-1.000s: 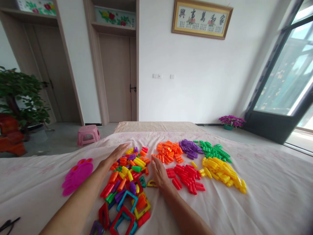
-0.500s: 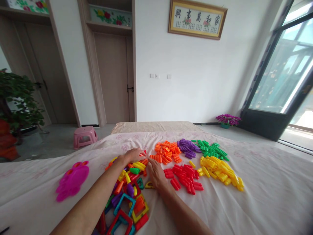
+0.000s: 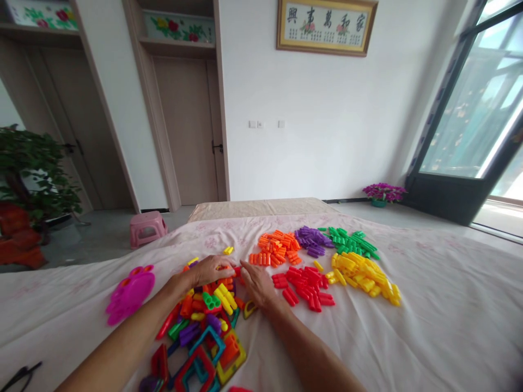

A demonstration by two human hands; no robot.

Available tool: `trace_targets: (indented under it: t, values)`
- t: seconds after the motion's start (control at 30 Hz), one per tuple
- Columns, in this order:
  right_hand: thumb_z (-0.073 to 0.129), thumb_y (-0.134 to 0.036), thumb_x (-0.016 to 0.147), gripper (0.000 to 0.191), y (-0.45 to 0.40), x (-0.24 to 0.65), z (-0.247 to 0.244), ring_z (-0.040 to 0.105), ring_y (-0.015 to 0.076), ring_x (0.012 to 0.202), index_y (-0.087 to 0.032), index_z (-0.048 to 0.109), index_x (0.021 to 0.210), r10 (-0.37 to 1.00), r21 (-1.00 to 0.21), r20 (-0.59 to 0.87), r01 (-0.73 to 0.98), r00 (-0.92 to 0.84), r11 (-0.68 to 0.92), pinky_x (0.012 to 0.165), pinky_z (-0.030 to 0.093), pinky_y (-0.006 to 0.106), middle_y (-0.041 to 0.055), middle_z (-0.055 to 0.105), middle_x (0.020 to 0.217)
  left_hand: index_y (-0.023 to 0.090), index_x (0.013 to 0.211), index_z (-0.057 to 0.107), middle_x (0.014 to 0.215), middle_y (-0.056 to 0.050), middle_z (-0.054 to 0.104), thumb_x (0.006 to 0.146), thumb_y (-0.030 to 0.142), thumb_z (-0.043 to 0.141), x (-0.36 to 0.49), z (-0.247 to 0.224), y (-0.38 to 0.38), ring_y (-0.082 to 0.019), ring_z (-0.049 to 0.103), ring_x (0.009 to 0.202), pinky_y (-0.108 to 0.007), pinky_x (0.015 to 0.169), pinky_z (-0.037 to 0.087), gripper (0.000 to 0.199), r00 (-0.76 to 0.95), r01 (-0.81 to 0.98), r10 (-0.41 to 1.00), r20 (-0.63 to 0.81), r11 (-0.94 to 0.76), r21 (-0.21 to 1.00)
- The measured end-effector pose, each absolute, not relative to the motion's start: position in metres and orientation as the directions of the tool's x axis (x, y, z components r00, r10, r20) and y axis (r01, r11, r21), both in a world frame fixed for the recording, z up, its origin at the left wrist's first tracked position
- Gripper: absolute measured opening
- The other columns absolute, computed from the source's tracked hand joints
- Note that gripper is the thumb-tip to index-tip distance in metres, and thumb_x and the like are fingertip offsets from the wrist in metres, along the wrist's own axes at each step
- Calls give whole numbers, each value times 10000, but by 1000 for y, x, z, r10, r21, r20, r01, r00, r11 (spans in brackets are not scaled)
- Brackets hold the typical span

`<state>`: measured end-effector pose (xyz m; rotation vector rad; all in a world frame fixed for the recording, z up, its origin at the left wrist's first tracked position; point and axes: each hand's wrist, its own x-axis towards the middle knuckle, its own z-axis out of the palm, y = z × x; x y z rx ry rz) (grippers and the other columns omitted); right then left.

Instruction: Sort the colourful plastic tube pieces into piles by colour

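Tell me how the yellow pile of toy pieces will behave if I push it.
The yellow pile would probably spread rather than shift as one, being loosely heaped. Its glossy pieces look like stiff plastic, so they may slide over each other. Their rounded sides could allow some rolling, though the wrinkled cloth might check it.

The cloth (image 3: 429,305) is pale pinkish white with a faint pink floral print. At its far right, the piles are plain: one orange (image 3: 278,247), one purple (image 3: 314,241), one green (image 3: 352,243), with red (image 3: 306,286) and yellow (image 3: 365,275) nearer. The mixed pile (image 3: 204,302) left of them combines red, orange, yellow, green and purple; its near frames (image 3: 196,370) are teal, red and yellow. The tray (image 3: 131,296) at left is magenta with orange-red rounds. The far stool (image 3: 147,223) is pink, the wall (image 3: 310,141) white, the far-right flowers (image 3: 384,191) magenta.
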<state>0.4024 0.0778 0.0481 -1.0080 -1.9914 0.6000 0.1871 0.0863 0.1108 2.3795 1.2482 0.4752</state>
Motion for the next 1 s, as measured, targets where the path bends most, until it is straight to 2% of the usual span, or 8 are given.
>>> trace_targets:
  t: [0.13, 0.27, 0.33, 0.4, 0.57, 0.77, 0.9, 1.0]
  values:
    - [274, -540, 987, 560, 73, 401, 52, 588, 268, 1156, -209, 635, 1258, 840, -726, 437, 426, -321, 541, 1006, 428, 419, 102, 662, 1223, 224, 1044, 749, 1295, -67, 635, 912, 516, 348, 164, 116, 87, -224, 546, 1222, -319, 1091, 365, 513, 407, 726, 903, 137, -411, 552]
    - [313, -537, 980, 546, 73, 399, 48, 543, 269, 1224, -213, 569, 1338, 854, -734, 412, 440, -319, 518, 1039, 410, 430, 105, 603, 1315, 245, 1247, 645, 1410, -109, 534, 909, 544, 359, 158, 102, 112, -271, 416, 1357, -414, 1153, 287, 534, 273, 776, 954, 127, -296, 557]
    - [341, -507, 981, 513, 71, 398, 48, 545, 259, 1219, -220, 558, 1347, 812, -689, 444, 435, -378, 580, 1047, 407, 422, 105, 600, 1319, 250, 1283, 596, 1423, -111, 510, 906, 512, 436, 167, 92, 129, -280, 405, 1359, -477, 1136, 304, 486, 250, 788, 961, 119, -273, 552]
    - [351, -473, 986, 486, 69, 397, 49, 536, 250, 1230, -219, 560, 1343, 760, -635, 483, 423, -435, 646, 1067, 388, 412, 108, 594, 1325, 204, 1287, 564, 1380, -120, 526, 897, 432, 531, 180, 85, 144, -270, 495, 1261, -516, 1054, 397, 453, 262, 789, 959, 109, -277, 549]
    - [304, -467, 999, 482, 71, 399, 49, 571, 237, 1178, -221, 610, 1279, 799, -675, 463, 431, -384, 599, 1031, 421, 392, 109, 633, 1261, 179, 1200, 598, 1260, -107, 590, 901, 358, 557, 199, 78, 153, -210, 592, 1083, -443, 925, 505, 351, 354, 764, 932, 77, -336, 551]
    - [296, -504, 992, 512, 78, 400, 46, 575, 250, 1168, -215, 612, 1271, 848, -745, 426, 409, -316, 527, 1014, 426, 404, 98, 643, 1244, 208, 942, 741, 963, -20, 746, 893, 526, 429, 178, 90, 112, -195, 655, 934, -297, 875, 503, 449, 428, 717, 902, 51, -374, 588]
    - [296, -532, 982, 543, 77, 400, 46, 562, 269, 1186, -204, 612, 1277, 852, -732, 409, 441, -325, 520, 1024, 414, 419, 114, 629, 1262, 225, 1175, 684, 1257, -47, 667, 907, 539, 321, 144, 97, 96, -206, 576, 1186, -309, 1041, 417, 550, 321, 714, 934, 155, -346, 609]
    - [296, -531, 982, 552, 76, 400, 46, 549, 276, 1202, -189, 601, 1292, 848, -717, 406, 457, -340, 526, 1037, 399, 427, 125, 616, 1282, 172, 1204, 668, 1354, -126, 594, 871, 569, 354, 120, 91, 92, -256, 498, 1289, -403, 1113, 347, 606, 182, 745, 957, 224, -283, 604]
